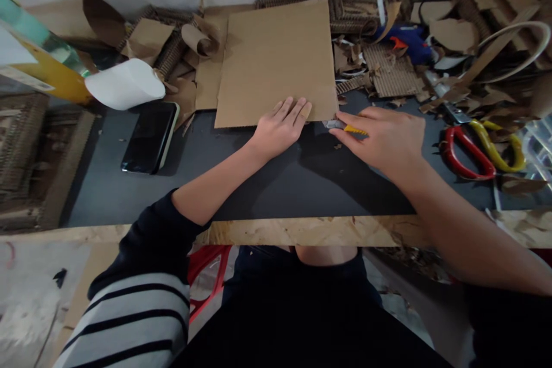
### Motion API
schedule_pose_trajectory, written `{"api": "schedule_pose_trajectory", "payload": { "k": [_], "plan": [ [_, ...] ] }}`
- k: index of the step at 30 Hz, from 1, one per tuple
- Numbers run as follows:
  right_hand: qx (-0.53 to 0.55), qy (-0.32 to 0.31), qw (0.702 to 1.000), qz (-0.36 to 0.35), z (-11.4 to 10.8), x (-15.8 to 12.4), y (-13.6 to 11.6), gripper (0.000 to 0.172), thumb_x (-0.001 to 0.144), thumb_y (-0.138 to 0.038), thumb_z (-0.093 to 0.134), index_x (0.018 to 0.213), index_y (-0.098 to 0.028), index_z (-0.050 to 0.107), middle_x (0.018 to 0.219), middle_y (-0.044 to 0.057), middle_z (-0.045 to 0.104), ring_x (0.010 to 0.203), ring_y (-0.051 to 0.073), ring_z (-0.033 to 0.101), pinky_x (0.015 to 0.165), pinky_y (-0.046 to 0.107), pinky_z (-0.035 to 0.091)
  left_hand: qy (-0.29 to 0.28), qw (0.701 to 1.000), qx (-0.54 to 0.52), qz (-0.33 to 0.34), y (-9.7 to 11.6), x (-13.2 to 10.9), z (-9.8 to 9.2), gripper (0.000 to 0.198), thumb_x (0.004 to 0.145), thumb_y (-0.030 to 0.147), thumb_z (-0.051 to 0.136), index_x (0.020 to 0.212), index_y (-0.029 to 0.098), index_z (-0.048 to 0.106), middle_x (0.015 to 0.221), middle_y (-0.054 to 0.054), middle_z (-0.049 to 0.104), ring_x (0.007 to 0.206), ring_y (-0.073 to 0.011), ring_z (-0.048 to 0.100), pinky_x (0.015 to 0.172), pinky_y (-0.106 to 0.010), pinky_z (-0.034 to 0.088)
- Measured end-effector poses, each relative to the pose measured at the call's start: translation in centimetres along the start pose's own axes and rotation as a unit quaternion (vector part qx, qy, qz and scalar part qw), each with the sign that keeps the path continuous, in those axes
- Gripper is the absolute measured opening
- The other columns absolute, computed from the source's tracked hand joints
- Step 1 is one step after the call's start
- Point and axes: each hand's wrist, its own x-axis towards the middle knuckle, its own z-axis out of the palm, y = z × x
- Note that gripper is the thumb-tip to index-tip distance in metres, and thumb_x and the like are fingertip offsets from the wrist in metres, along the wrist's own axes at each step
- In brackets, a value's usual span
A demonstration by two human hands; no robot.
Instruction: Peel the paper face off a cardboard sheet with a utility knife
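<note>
A flat brown cardboard sheet (276, 57) lies on the dark work mat (267, 184). My left hand (280, 126) rests flat on the sheet's near edge, fingers stretched out and together. My right hand (383, 138) is closed around a yellow utility knife (347, 126), its blade tip at the sheet's near right corner.
A black phone (149, 138) lies at the left by a white paper roll (125, 83). Red scissors (466, 152) and yellow scissors (500, 144) lie at the right. Cardboard scraps and corrugated pieces (388, 69) crowd the back. The wooden table edge (302, 233) runs along the front.
</note>
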Motion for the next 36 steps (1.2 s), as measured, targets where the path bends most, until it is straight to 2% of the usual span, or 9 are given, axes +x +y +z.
{"api": "schedule_pose_trajectory", "payload": {
  "k": [9,13,17,20,23,26,29,33,36],
  "plan": [
    [-0.014,-0.032,0.998,0.059,-1.1,-0.2,-1.7,0.054,0.112,-0.061,0.051,0.14,-0.027,0.082,0.109,0.014,0.082,0.09,0.031,0.072,0.068,0.039,0.037,0.013,1.0,-0.002,0.01,-0.3,0.2,0.2,0.054,0.116,0.022,0.031,0.158,0.011,0.063,0.158,-0.023,0.068,0.15,-0.0359,0.067,0.123,-0.055,0.058],
    [-0.053,0.029,0.995,0.083,-1.6,-0.1,-1.1,0.056,0.114,-0.061,0.046,0.138,-0.027,0.083,0.105,0.014,0.082,0.085,0.029,0.072,0.065,0.038,0.033,0.013,1.0,0.005,0.006,-0.3,-0.1,0.5,0.052,0.116,0.02,0.036,0.16,0.011,0.062,0.159,-0.022,0.067,0.151,-0.0346,0.065,0.124,-0.053,0.058],
    [-0.077,0.086,0.981,0.155,-1.6,0.6,1.0,0.052,0.111,-0.055,0.055,0.14,-0.021,0.082,0.11,0.017,0.082,0.097,0.032,0.075,0.069,0.037,0.035,0.043,0.999,-0.001,0.022,-0.4,-0.5,0.8,0.051,0.115,0.02,0.037,0.157,0.013,0.064,0.155,-0.02,0.071,0.148,-0.0322,0.068,0.123,-0.05,0.059],
    [-0.003,0.091,0.989,0.113,-0.2,0.9,1.9,0.052,0.111,-0.056,0.055,0.136,-0.02,0.083,0.113,0.017,0.084,0.105,0.032,0.077,0.076,0.037,0.044,0.052,0.998,-0.004,0.032,-0.5,-0.6,0.8,0.052,0.115,0.019,0.036,0.156,0.012,0.066,0.153,-0.02,0.072,0.146,-0.0324,0.07,0.121,-0.05,0.061],
    [0.067,0.099,0.991,0.054,1.6,0.8,2.1,0.056,0.105,-0.063,0.064,0.138,-0.022,0.082,0.122,0.015,0.085,0.107,0.033,0.079,0.085,0.038,0.053,0.025,0.999,-0.001,0.035,-0.3,-0.5,0.5,0.05,0.114,0.019,0.04,0.156,0.012,0.067,0.153,-0.022,0.071,0.146,-0.0343,0.07,0.119,-0.05,0.062],
    [0.099,0.069,0.992,-0.026,2.4,0.6,2.2,0.048,0.099,-0.059,0.072,0.132,-0.026,0.084,0.122,0.012,0.085,0.106,0.033,0.08,0.088,0.039,0.056,0.005,0.998,0.003,0.067,0.1,-0.7,0.2,0.046,0.115,0.022,0.044,0.152,0.014,0.071,0.149,-0.021,0.075,0.144,-0.0341,0.072,0.112,-0.046,0.064],
    [0.091,-0.004,0.993,-0.073,2.3,0.6,2.0,0.034,0.097,-0.046,0.07,0.119,-0.028,0.088,0.11,0.008,0.087,0.101,0.031,0.082,0.082,0.038,0.054,0.013,0.995,0.01,0.103,0.5,-0.8,0.2,0.045,0.117,0.029,0.045,0.145,0.013,0.076,0.14,-0.02,0.08,0.138,-0.0325,0.076,0.107,-0.042,0.066],
    [0.066,-0.076,0.993,-0.053,1.5,0.8,1.0,0.038,0.091,-0.028,0.064,0.12,-0.03,0.089,0.112,0.005,0.087,0.103,0.03,0.082,0.078,0.037,0.051,0.022,0.994,0.011,0.111,0.6,-0.9,0.3,0.045,0.118,0.031,0.045,0.142,0.011,0.077,0.134,-0.021,0.082,0.135,-0.0326,0.077,0.105,-0.042,0.067],
    [0.046,-0.109,0.993,-0.021,0.8,0.7,-0.5,0.04,0.09,-0.023,0.063,0.12,-0.029,0.088,0.116,0.006,0.087,0.104,0.033,0.081,0.078,0.039,0.051,0.016,0.993,0.008,0.116,0.6,-0.9,0.4,0.044,0.117,0.03,0.047,0.143,0.011,0.076,0.136,-0.022,0.081,0.136,-0.0335,0.077,0.105,-0.043,0.067]
  ]
}}
